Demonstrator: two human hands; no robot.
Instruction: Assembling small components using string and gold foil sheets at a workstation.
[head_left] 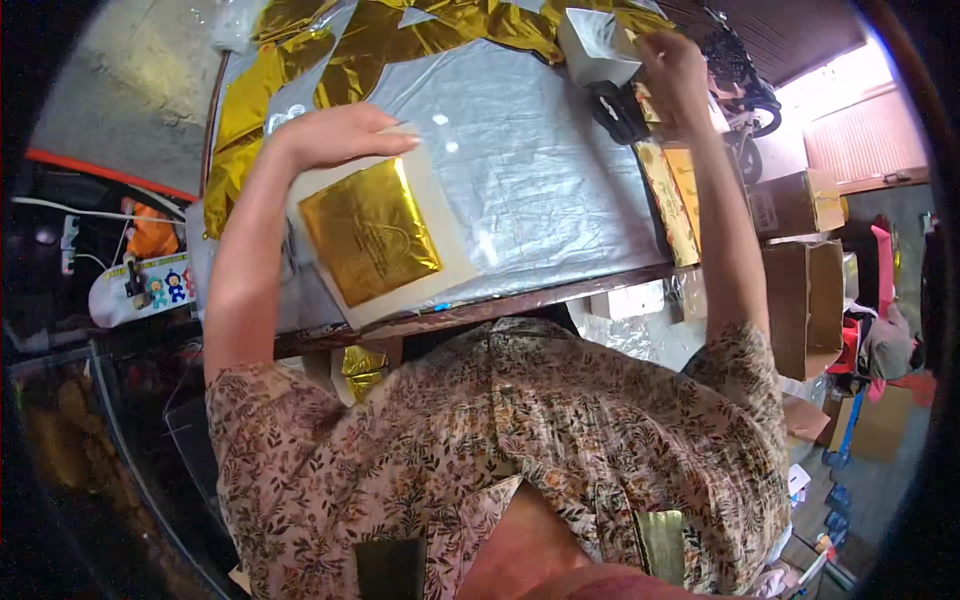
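Observation:
My left hand (pixel 345 135) lies across the far edge of a pale, translucent sheet (pixel 455 255), its fingers stretched out and flat. On that sheet sits a shiny gold foil square (pixel 370 235) with faint printed marks, tilted on the table near its front edge. At the far right my right hand (pixel 678 75) is bent, fingers curled together beside a white open box (pixel 598 48). What its fingertips hold, if anything, is too small to make out. A black object (pixel 615 112), perhaps a strap or tape, lies just below the white box.
Silver sheeting (pixel 530 170) covers the table, with crumpled gold foil (pixel 430 45) along its far and left sides. A long patterned box (pixel 668 205) lies at the right edge. Cardboard boxes (pixel 805 300) stand to the right on the floor. A power strip (pixel 70 245) hangs at left.

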